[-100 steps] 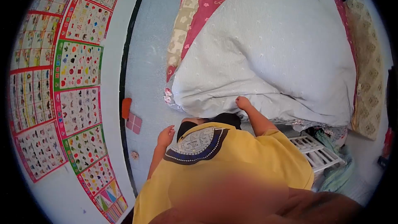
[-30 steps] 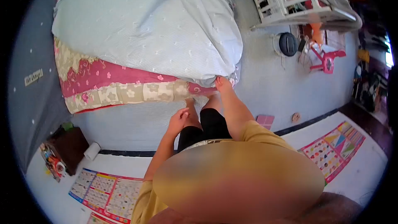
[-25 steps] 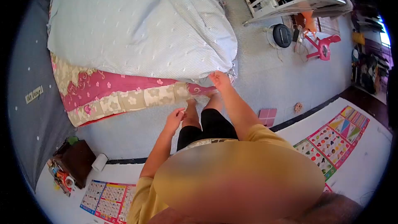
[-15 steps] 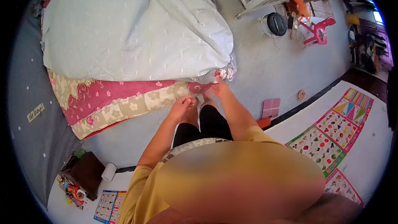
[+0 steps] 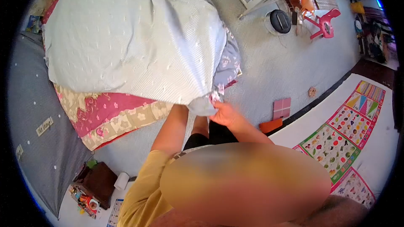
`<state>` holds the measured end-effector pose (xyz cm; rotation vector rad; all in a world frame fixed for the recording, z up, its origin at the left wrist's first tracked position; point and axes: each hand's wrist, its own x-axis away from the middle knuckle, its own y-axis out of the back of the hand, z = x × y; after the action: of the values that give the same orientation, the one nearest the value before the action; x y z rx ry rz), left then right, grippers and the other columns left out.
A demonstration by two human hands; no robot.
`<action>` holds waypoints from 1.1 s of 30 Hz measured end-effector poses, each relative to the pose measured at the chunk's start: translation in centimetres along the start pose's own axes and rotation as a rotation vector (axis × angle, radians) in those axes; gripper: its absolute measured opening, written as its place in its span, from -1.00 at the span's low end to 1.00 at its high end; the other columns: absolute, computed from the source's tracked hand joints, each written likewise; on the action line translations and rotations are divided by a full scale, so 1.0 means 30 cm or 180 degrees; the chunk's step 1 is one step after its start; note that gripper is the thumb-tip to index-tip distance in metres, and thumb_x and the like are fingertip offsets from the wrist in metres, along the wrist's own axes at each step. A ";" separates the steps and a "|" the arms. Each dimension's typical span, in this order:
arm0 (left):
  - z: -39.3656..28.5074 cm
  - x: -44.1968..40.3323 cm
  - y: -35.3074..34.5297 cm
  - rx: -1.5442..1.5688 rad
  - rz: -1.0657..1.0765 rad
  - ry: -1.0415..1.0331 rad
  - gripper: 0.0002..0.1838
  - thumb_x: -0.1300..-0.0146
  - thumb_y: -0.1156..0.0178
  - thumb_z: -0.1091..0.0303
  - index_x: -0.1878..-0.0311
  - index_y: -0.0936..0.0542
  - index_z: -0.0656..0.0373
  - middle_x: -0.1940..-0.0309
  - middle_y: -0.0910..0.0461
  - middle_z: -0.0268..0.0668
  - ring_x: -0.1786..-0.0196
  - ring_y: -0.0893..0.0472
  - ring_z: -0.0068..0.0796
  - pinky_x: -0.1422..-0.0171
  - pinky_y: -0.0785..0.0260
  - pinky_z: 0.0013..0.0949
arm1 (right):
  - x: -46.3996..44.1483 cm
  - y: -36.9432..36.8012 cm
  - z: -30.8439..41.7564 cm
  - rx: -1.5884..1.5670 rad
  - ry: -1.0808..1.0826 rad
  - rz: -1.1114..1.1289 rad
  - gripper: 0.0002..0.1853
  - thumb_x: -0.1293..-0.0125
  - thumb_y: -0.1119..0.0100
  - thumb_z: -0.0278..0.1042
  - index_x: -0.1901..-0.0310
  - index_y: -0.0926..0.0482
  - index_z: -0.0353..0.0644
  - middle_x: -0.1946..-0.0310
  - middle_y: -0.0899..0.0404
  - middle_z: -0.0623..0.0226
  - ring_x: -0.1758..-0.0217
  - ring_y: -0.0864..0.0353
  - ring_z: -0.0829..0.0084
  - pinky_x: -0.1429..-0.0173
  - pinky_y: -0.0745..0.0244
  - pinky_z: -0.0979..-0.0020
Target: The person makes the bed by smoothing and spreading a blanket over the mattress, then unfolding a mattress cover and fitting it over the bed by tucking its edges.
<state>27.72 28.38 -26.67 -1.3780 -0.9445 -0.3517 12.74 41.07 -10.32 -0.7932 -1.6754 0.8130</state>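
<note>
Right hand [image 5: 226,114] grasping the blanket [image 5: 113,38] near its corner; left hand hidden by it, grip undeterminable. Even tension should limit creasing.

A home bedroom: a bed [image 5: 111,108] left of the right hand's fingers [image 5: 220,107], picture charts [image 5: 332,147] on the wall [image 5: 381,141] to their right.
</note>
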 end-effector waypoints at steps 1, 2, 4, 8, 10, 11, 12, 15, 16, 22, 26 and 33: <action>-0.055 -0.019 -0.042 0.0139 0.0026 -0.0274 -0.60 -0.32 -0.02 0.35 -0.19 -0.40 0.29 -0.02 -0.53 -0.14 -0.06 -0.54 -0.28 -0.19 -0.41 -0.24 | 0.026 -0.037 0.004 0.0176 0.0076 -0.0001 -0.70 -0.25 -0.04 -0.56 -0.04 -0.43 -0.25 0.01 -0.53 0.24 -0.12 -0.50 0.31 -0.28 -0.37 0.22; -0.124 -0.003 -0.080 0.0212 -0.0006 -0.0541 -0.60 -0.33 -0.01 0.34 -0.19 -0.39 0.29 -0.03 -0.52 -0.14 -0.07 -0.53 -0.28 -0.19 -0.41 -0.23 | 0.048 -0.065 0.006 0.0337 0.0141 -0.0010 -0.70 -0.24 -0.05 -0.57 -0.03 -0.44 -0.25 0.02 -0.53 0.25 -0.11 -0.51 0.31 -0.28 -0.36 0.21; -0.293 0.095 -0.148 0.0269 -0.0067 -0.1115 -0.59 -0.34 0.01 0.32 -0.20 -0.39 0.29 -0.05 -0.50 -0.14 -0.09 -0.51 -0.27 -0.20 -0.40 -0.22 | 0.073 -0.036 0.058 0.0240 0.0264 -0.0347 -0.72 -0.20 -0.05 -0.63 0.04 -0.48 -0.25 0.07 -0.54 0.25 -0.08 -0.51 0.30 -0.32 -0.31 0.19; -0.555 0.389 -0.276 -0.0067 -0.0117 -0.2117 -0.58 -0.36 0.04 0.29 -0.21 -0.38 0.28 -0.10 -0.47 -0.13 -0.13 -0.49 -0.24 -0.23 -0.39 -0.20 | 0.045 -0.097 0.100 0.0353 0.0325 0.0125 -0.76 -0.24 -0.05 -0.52 0.04 -0.49 -0.22 0.02 -0.51 0.22 -0.14 -0.45 0.26 -0.37 -0.23 0.13; -0.597 0.513 -0.350 -0.0323 -0.0157 -0.2490 -0.57 -0.37 0.06 0.27 -0.22 -0.37 0.28 -0.12 -0.46 -0.13 -0.14 -0.47 -0.23 -0.24 -0.38 -0.19 | 0.023 -0.138 0.088 0.0348 0.0189 0.0516 -0.76 -0.29 -0.06 -0.41 0.02 -0.49 -0.19 -0.04 -0.48 0.19 -0.22 -0.38 0.24 -0.40 -0.18 0.09; -0.604 0.568 -0.383 -0.0436 -0.0194 -0.2646 -0.57 -0.37 0.07 0.26 -0.23 -0.37 0.28 -0.13 -0.45 -0.13 -0.15 -0.46 -0.23 -0.25 -0.37 -0.19 | -0.051 -0.119 0.060 0.1541 0.0472 0.0329 -0.67 -0.33 -0.03 -0.23 -0.06 -0.44 -0.19 -0.11 -0.43 0.18 -0.25 -0.34 0.22 -0.41 -0.16 0.09; -0.605 0.615 -0.416 -0.0560 -0.0221 -0.2802 -0.57 -0.38 0.08 0.25 -0.23 -0.37 0.28 -0.15 -0.45 -0.13 -0.16 -0.46 -0.22 -0.25 -0.37 -0.18 | -0.125 -0.102 0.032 0.2740 0.0695 0.0055 -0.57 -0.37 0.00 -0.06 -0.13 -0.39 -0.18 -0.17 -0.38 0.17 -0.29 -0.30 0.20 -0.42 -0.13 0.09; -0.578 0.757 -0.507 -0.1036 -0.0338 -0.3260 -0.56 -0.39 0.11 0.22 -0.24 -0.36 0.28 -0.18 -0.42 -0.13 -0.19 -0.44 -0.21 -0.27 -0.36 -0.17 | -0.272 -0.122 0.051 -0.0189 0.0172 -0.0123 -0.44 -0.37 0.03 0.06 -0.22 -0.30 -0.21 -0.20 -0.37 0.17 -0.27 -0.32 0.18 -0.42 -0.12 0.13; -0.567 0.801 -0.535 -0.1187 -0.0385 -0.3388 -0.55 -0.40 0.12 0.22 -0.24 -0.36 0.27 -0.19 -0.42 -0.13 -0.20 -0.43 -0.20 -0.28 -0.36 -0.16 | -0.366 -0.085 0.084 -0.0282 0.0482 -0.0021 -0.46 -0.37 0.00 0.03 -0.20 -0.32 -0.21 -0.18 -0.39 0.18 -0.24 -0.34 0.18 -0.41 -0.14 0.12; -0.474 1.067 -0.667 0.0584 -0.0119 -0.3235 -0.51 -0.34 0.02 0.15 -0.22 -0.39 0.28 -0.14 -0.47 -0.15 -0.18 -0.45 -0.15 -0.30 -0.32 -0.10 | -0.138 -0.506 0.320 0.0597 0.2661 0.0318 -0.62 -0.27 -0.15 -0.39 -0.13 -0.41 0.01 -0.04 -0.51 0.34 -0.11 -0.48 0.29 -0.16 -0.44 0.17; -0.446 1.095 -0.418 0.0751 -0.0647 -0.2996 -0.52 -0.33 0.02 0.09 -0.20 -0.42 0.17 -0.20 -0.43 -0.15 -0.22 -0.42 -0.17 -0.30 -0.31 0.00 | 0.097 -0.396 0.290 0.1441 0.2669 -0.0658 -0.37 -0.28 -0.07 -0.53 -0.35 -0.08 -0.03 -0.11 -0.42 0.23 -0.12 -0.46 0.26 -0.14 -0.46 0.15; -0.318 1.063 0.065 0.1370 -0.1487 -0.2746 -0.61 -0.32 0.01 0.14 -0.08 -0.51 0.16 -0.02 -0.55 -0.19 -0.02 -0.57 -0.20 -0.10 -0.48 -0.06 | 0.120 0.121 0.174 0.1869 0.2283 -0.1747 -0.35 -0.28 -0.06 -0.53 -0.37 -0.05 -0.16 -0.08 -0.41 0.19 0.00 -0.46 0.31 -0.04 -0.43 0.28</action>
<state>51.79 29.61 -3.66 -0.8753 -1.9385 0.1357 7.27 45.38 -12.57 -0.1459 -0.8619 0.4935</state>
